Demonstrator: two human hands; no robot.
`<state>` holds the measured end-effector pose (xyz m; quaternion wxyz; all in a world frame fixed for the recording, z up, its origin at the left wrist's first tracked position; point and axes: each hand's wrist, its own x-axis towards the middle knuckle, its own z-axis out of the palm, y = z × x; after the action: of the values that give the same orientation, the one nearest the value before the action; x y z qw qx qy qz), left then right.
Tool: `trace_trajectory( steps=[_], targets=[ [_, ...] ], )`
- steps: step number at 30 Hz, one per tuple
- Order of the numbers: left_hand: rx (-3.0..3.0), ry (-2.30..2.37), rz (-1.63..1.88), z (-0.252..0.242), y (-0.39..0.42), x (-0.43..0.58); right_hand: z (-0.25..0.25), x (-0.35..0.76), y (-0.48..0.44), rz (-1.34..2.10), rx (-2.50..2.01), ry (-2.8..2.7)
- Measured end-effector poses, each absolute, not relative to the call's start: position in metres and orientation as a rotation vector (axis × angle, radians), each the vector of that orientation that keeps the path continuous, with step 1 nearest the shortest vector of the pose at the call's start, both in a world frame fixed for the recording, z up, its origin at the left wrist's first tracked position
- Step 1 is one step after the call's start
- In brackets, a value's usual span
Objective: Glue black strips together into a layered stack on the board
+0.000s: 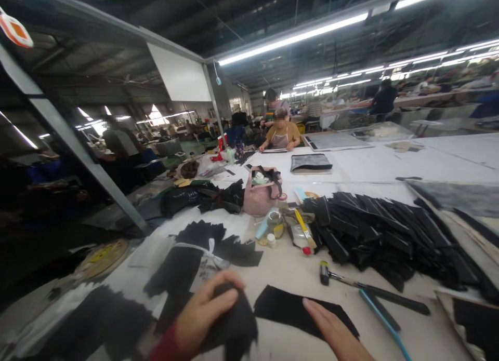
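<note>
My left hand [205, 309] is closed around a bunch of black fabric pieces [234, 322] at the near edge of the white table [374, 166]. My right hand [335, 332] lies flat with fingers stretched out, pressing on a flat black fabric piece [288, 306]. A tied bundle of black pieces [195, 257] with a white ribbon lies just beyond my left hand. A small hammer [366, 285] with a black handle rests to the right of my right hand.
A big heap of black strips [390, 231] covers the right side. A pink bag [260, 192], a glue jar [275, 222] and a yellow-handled brush [304, 230] stand mid-table. A blue stick [384, 322] lies near. A seated person [280, 132] works at the far end.
</note>
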<state>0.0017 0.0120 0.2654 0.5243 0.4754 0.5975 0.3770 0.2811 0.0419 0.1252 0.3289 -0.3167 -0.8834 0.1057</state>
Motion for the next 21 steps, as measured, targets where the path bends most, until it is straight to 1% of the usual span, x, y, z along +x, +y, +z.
trace_trajectory(
  steps=[3, 5, 7, 10, 12, 13, 14, 15, 17, 19, 21],
  targets=[
    [1.273, 1.156, 0.809, 0.247, 0.018, 0.058, 0.148, 0.253, 0.031, 0.142, -0.734, -2.215],
    [1.341, 1.058, 0.832, 0.238, 0.019, 0.086, 0.148, 0.254, 0.030, 0.158, -0.791, -2.076],
    [1.340, 0.950, 0.833, 0.231, 0.022, 0.103, 0.144, 0.265, 0.031, 0.336, -0.889, -1.986],
    [1.397, 0.844, 0.914, 0.217, 0.036, 0.106, 0.144, 0.283, 0.036, 0.787, -1.025, -1.781],
    [1.552, 0.887, 0.940, 0.201, 0.050, 0.099, 0.152, 0.286, 0.040, 1.133, -1.087, -1.420],
    [1.600, 0.915, 0.860, 0.191, 0.057, 0.094, 0.156, 0.285, 0.044, 1.287, -1.095, -1.184],
    [1.595, 0.909, 0.710, 0.180, 0.063, 0.089, 0.159, 0.283, 0.048, 1.409, -1.079, -0.937],
    [1.527, 0.873, 0.538, 0.169, 0.067, 0.085, 0.161, 0.281, 0.052, 1.485, -1.040, -0.723],
    [1.316, 0.765, 0.277, 0.148, 0.071, 0.076, 0.158, 0.280, 0.063, 1.525, -0.960, -0.449],
    [1.169, 0.730, 0.207, 0.130, 0.070, 0.067, 0.148, 0.282, 0.071, 1.506, -0.931, -0.320],
    [1.171, 0.812, 0.246, 0.117, 0.068, 0.058, 0.135, 0.286, 0.077, 1.496, -0.940, -0.247]
  ],
)
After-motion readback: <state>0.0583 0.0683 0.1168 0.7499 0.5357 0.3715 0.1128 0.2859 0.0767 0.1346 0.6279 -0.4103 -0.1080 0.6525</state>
